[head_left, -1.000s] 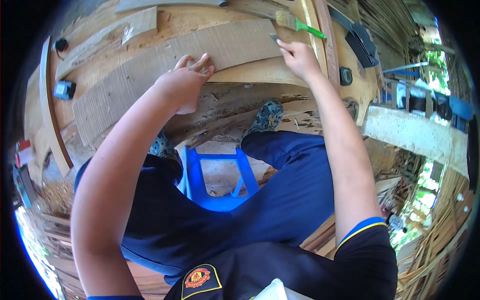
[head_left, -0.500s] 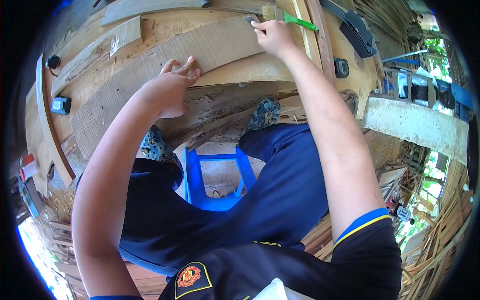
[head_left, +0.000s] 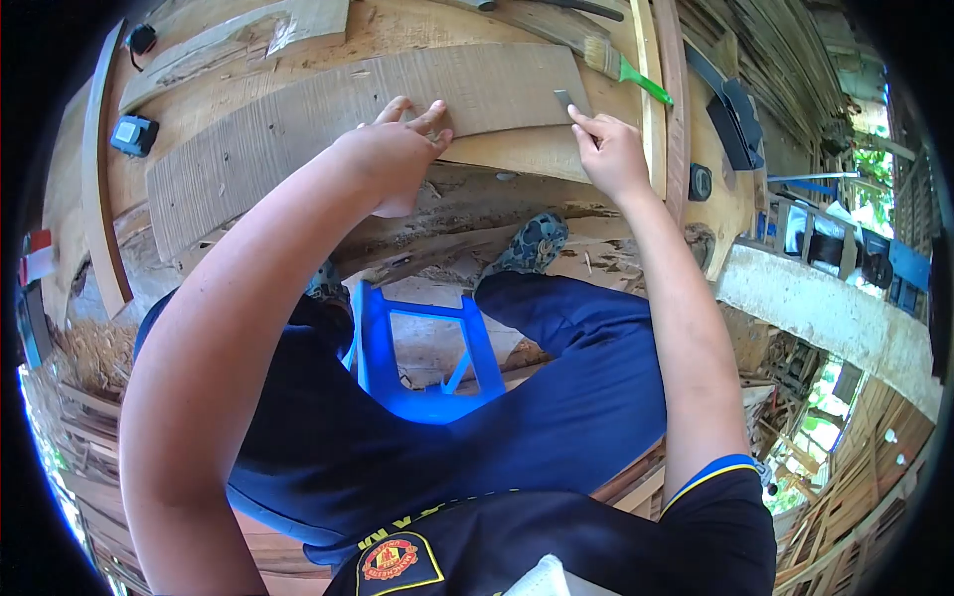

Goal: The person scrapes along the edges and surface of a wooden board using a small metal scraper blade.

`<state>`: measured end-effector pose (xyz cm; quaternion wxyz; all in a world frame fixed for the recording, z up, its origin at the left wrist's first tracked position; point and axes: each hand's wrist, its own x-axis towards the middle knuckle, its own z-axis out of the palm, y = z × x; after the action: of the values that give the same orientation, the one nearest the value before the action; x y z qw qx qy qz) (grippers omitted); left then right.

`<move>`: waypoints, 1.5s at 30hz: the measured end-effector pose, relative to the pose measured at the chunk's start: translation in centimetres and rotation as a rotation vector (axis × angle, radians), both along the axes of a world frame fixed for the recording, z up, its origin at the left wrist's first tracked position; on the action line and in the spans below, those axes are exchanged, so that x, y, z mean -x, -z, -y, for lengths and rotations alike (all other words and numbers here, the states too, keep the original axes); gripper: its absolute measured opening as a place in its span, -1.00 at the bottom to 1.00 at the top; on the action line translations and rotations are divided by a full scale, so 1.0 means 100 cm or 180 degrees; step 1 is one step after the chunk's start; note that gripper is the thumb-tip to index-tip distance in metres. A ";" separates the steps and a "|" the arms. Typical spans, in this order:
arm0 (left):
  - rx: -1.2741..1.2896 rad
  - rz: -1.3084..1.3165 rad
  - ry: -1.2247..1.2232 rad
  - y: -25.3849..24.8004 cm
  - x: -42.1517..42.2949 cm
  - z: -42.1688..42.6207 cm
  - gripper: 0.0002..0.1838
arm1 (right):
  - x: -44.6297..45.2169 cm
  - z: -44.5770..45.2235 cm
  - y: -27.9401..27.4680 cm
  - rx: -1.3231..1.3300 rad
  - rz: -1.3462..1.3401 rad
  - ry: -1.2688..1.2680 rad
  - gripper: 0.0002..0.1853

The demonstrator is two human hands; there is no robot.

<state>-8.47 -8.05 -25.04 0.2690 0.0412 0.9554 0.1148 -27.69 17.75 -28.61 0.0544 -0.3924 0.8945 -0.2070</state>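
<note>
Right hand (head_left: 612,155) pinches what looks like a metal blade (head_left: 563,98) over the right end of a crosswise plank (head_left: 323,111), left hand (head_left: 399,151) splayed midway.

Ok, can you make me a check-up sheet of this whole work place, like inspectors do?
Surface: pale wooden bench, worn.
Job's things: grey plank lying on it; flat metal tool over its right end.
Clutter: green-handled brush, blue-black box.
Hands: left hand on the plank, fingers spread; right hand grips the tool.
Cables: none clear; a thin dark strand by the black gadget, type unclear.
Surroundings: blue stool between the legs, concrete beam at right.
</note>
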 end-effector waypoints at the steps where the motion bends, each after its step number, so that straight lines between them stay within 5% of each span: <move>1: 0.0028 0.0063 -0.0007 -0.002 0.001 -0.002 -0.02 | 0.000 0.003 0.002 -0.0018 -0.0112 0.0006 -0.70; 12: 0.0011 0.0011 0.0225 -0.006 0.006 0.001 -0.05 | 0.042 0.070 0.012 -0.0109 -0.0204 0.0370 -0.72; 23: 0.0174 0.0267 -0.0004 -0.011 0.005 -0.010 0.06 | -0.003 0.015 0.000 0.0098 -0.0169 -0.0184 -0.68; 25: 0.0470 -0.0481 0.0832 0.023 0.005 -0.008 -0.08 | 0.010 0.030 0.009 0.0355 -0.0324 -0.0298 -0.70; 26: 0.0584 -0.0474 0.0959 0.027 0.002 -0.012 -0.30 | 0.013 0.045 0.000 0.0048 -0.0239 -0.0173 -0.75; 27: 0.0219 0.0733 0.0220 -0.052 0.003 -0.029 -0.48 | 0.020 0.057 -0.002 0.0115 -0.0023 -0.0089 -0.76; 28: 0.0355 0.0160 0.0647 -0.077 -0.019 -0.038 -0.55 | 0.028 0.073 0.004 0.0154 0.0169 -0.0014 -0.76; 29: -0.0524 -0.0418 0.0321 -0.131 -0.044 -0.043 -0.50 | 0.031 0.096 0.017 0.0066 0.0484 -0.0177 -0.74; 30: -0.1750 -0.1948 0.0398 -0.164 -0.068 -0.045 -0.38 | 0.042 0.099 0.020 -0.0066 0.0731 -0.0124 -0.71; 31: -0.2633 -0.1939 0.0362 -0.211 -0.084 -0.052 -0.34 | 0.034 0.106 0.002 -0.0508 0.0151 -0.0209 -0.76; 32: -0.3598 -0.0933 0.0275 -0.252 -0.103 -0.050 -0.42 | 0.050 0.114 0.042 -0.0677 -0.0119 -0.0044 -0.80; 33: -0.4417 -0.1158 0.0599 -0.250 -0.121 -0.059 -0.52 | 0.034 0.114 0.004 -0.1061 -0.0023 -0.0162 -0.81; 35: -0.4683 -0.1808 0.0841 -0.265 -0.131 -0.070 -0.69 | 0.019 0.123 -0.025 -0.0989 0.0057 -0.0400 -0.78; 37: -0.3612 -0.2615 0.0670 -0.296 -0.140 -0.101 -0.68 | 0.011 0.114 -0.056 -0.1174 0.0185 -0.0643 -0.73; 40: -0.4821 -0.2172 0.0907 -0.282 -0.137 -0.100 -0.69 | 0.001 0.071 -0.097 -0.0614 0.0453 -0.0912 -0.71; 44: -0.5385 -0.1169 0.1263 -0.285 -0.148 -0.085 -0.75 | -0.016 -0.004 -0.102 0.0225 0.0547 -0.0624 -0.80; 45: -0.5450 -0.1519 0.1076 -0.284 -0.157 -0.088 -0.80 | -0.017 -0.015 -0.111 -0.0570 0.0577 -0.0665 -0.86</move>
<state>7.19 0.76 3.35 -0.0457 0.3898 0.5547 0.7337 -25.98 19.22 -17.54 0.1909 -0.4566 0.8552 -0.1541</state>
